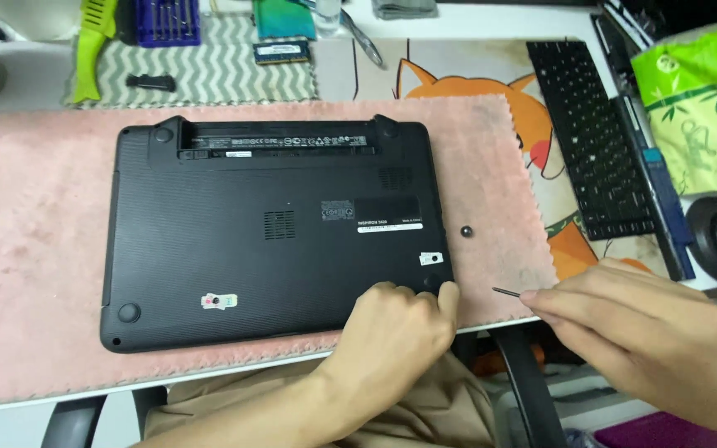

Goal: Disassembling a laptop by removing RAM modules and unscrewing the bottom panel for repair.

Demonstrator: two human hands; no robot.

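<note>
1. A matte black plastic laptop [271,232] lay underside up on a fuzzy pink mat [35,241], its near right corner close to the mat's near edge; the shell was rectangular with rounded corners, small vent grilles and round rubber feet.
2. A small dark round cap [466,231] sat on the mat just beside the laptop's right edge.
3. The left hand [396,332] was curled, fingers pressed together, gripping the laptop's near right corner.
4. The right hand [624,328] pinched a thin metal tool [508,292] between its fingertips, the slim tip pointing at the mat's near right corner.
5. A black keyboard [595,137] rested on the cartoon desk pad [458,70] past the mat's right edge.
</note>
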